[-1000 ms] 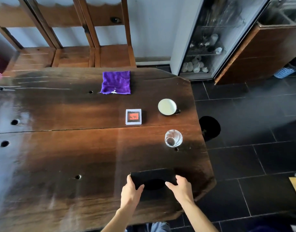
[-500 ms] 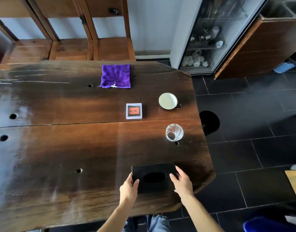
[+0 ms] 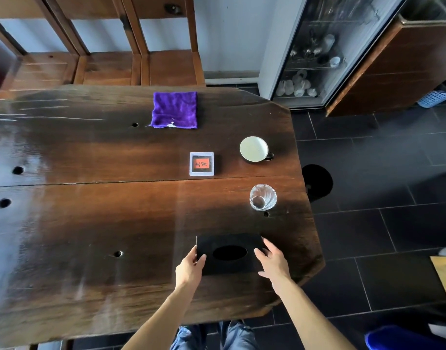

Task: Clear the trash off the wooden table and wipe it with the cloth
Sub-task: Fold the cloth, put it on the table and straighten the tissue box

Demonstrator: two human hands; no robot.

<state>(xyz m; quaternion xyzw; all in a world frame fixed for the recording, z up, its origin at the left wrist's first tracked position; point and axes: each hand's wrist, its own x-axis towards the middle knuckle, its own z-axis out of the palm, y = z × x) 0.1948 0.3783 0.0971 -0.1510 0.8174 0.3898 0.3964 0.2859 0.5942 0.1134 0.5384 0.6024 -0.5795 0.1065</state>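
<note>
Both hands on a black box at lower centre of the wooden bench.

Left hand (image 3: 190,267) grips the left edge of the black box (image 3: 229,253), thumb on top; right hand (image 3: 273,261) lies against its right edge, fingers loosely spread, grip unclear. Box top has an oval opening. Bench (image 3: 90,223) dark, glossy, with small holes. Purple cloth (image 3: 175,109) folded flat, upper centre, near far edge. Small square case with orange label (image 3: 201,163) mid-frame. White cup (image 3: 254,149) to its right; clear glass (image 3: 263,197) below the cup, above the box.
</note>
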